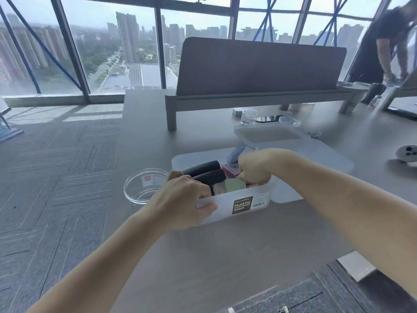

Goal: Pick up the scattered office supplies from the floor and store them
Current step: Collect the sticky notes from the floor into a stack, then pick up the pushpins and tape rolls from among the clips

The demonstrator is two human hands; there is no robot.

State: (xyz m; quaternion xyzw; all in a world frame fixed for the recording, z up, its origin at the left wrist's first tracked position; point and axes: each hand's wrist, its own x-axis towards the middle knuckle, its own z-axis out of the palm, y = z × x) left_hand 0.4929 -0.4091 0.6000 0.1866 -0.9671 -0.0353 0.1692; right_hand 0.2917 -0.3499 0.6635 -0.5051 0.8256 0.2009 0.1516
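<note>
A translucent plastic container [259, 205] with a dark label sits on the grey desk [203, 256]. Inside lie two black rolls [208, 175], a green pad [234, 185] and a pink item [229, 171]. My left hand [180, 203] grips the container's near left rim, thumb on the front wall. My right hand [253, 169] reaches down into the container with curled fingers; what it holds is hidden. A light blue object [234, 153] sticks up behind the right hand.
A round clear dish [144, 187] lies left of the container. A frosted lid [268, 133], a small clear jar [249, 116], a phone [269, 119] and a divider panel [259, 64] stand behind. A white controller [407, 153] lies right. Another person [383, 41] bends at far right.
</note>
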